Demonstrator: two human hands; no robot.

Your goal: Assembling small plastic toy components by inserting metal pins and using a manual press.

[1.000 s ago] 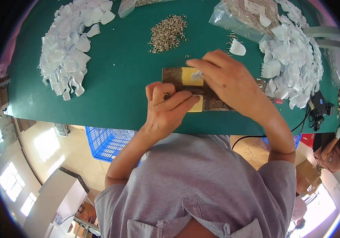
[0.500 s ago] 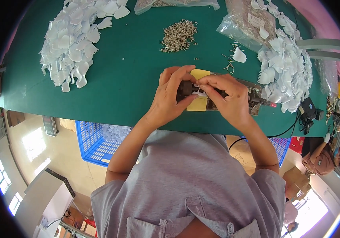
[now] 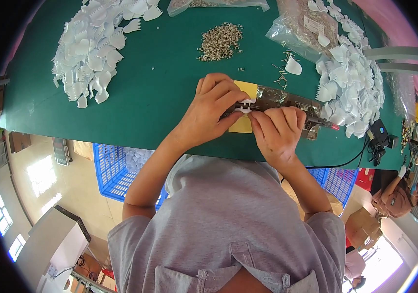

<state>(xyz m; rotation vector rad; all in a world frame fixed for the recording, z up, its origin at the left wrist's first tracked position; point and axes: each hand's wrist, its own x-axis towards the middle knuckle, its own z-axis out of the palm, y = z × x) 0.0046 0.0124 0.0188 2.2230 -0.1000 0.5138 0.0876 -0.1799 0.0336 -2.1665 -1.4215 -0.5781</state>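
A metal fixture (image 3: pixel 282 97) with a dark rod and a red tip lies on a yellow pad (image 3: pixel 246 91). At the rod's left end sits a small white toothed plastic claw-clip piece (image 3: pixel 246 108). My left hand (image 3: pixel 210 108) is closed, its thumb and fingers pinching this piece from the left. Just right of it, my right hand (image 3: pixel 278 133) has curled fingers over the rod, fingertips close to the piece; whatever they grip is hidden. Beyond the hands lie a heap of small metal springs (image 3: pixel 221 42) and one loose spring (image 3: pixel 241 69).
White claw-clip halves are heaped at far left (image 3: pixel 91 53) and right (image 3: pixel 353 83). A clear bag (image 3: pixel 306 29) of metal pins stands at the back right, loose pins (image 3: pixel 281 78) beside it. A black device (image 3: pixel 378 134) with a cable sits at the right edge. Blue baskets (image 3: pixel 113 178) stand below the table.
My right hand has drawn back toward me and lower, uncovering the fixture's far side. The white piece between the hands shows more plainly. My left hand has shifted slightly.
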